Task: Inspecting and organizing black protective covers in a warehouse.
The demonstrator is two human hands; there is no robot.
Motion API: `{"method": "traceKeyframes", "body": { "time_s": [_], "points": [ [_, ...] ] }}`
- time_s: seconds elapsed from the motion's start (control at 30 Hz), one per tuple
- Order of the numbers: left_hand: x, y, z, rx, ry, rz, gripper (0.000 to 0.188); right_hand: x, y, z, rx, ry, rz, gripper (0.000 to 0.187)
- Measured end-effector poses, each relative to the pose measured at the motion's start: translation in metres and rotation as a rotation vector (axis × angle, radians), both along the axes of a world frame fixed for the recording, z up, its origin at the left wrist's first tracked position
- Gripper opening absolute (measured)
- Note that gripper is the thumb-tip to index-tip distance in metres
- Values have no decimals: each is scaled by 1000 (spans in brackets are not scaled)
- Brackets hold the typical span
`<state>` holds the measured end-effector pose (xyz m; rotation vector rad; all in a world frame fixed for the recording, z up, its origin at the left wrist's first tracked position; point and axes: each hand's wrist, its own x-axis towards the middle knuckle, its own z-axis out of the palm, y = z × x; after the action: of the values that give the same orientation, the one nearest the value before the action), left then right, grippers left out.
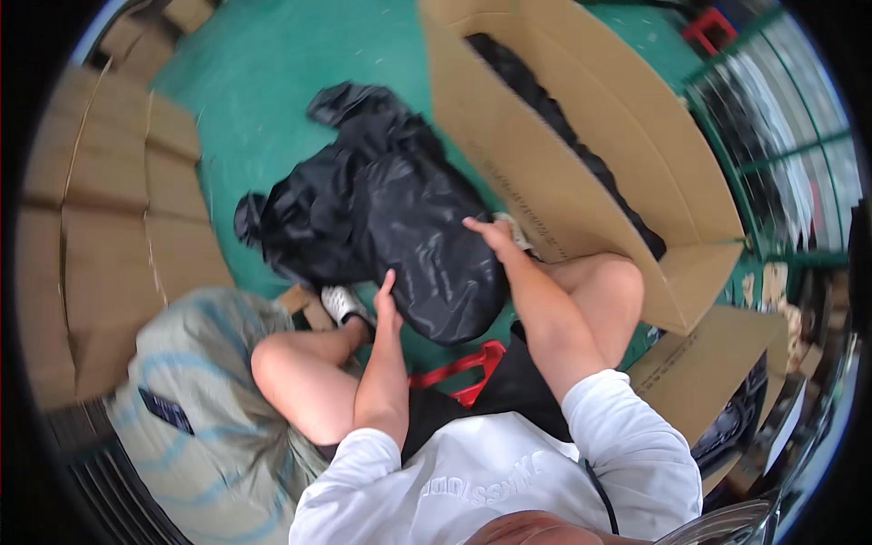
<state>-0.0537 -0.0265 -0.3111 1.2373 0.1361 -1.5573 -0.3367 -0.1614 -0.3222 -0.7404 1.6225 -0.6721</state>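
- Dark printing is running along the near long side of the large carton (599, 218), too blurred to read; raised lettering is showing upside down on the white shirt (490, 463).
- The smaller carton (699, 359), beyond that big carton's near corner, is also bearing small print, not legible.
- The shiny black bundle (436, 245) is pointing its smooth, rounded end toward the wearer; its long axis is running from there away and slightly left, where crumpled folds are spreading.
- It is lying over the green floor (272, 73), left of the large carton's near long edge; whether its underside is touching the floor cannot be told.
- The left hand (388, 302) is touching the bundle's left edge, thumb raised along it; its fingers are hiding, so how far they are closing cannot be told.
- The right hand (493, 236) is laying its thumb over the right edge; its finger closure is likewise hiding.
- A red plastic frame (468, 372) is showing just beyond the shirt.
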Motion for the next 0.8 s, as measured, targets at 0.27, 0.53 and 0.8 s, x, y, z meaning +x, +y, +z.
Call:
{"method": "traceKeyframes", "body": {
  "time_s": [0.27,0.53,0.8],
  "points": [
    [14,7,20,90,-56,-189,67,10,9,86,192,341,119,81],
    [21,9,35,76,-72,-233,65,19,10,105,209,370,159,70],
    [9,4,53,142,-197,-315,77,29,11,109,207,379,141,55]
  ]
}}
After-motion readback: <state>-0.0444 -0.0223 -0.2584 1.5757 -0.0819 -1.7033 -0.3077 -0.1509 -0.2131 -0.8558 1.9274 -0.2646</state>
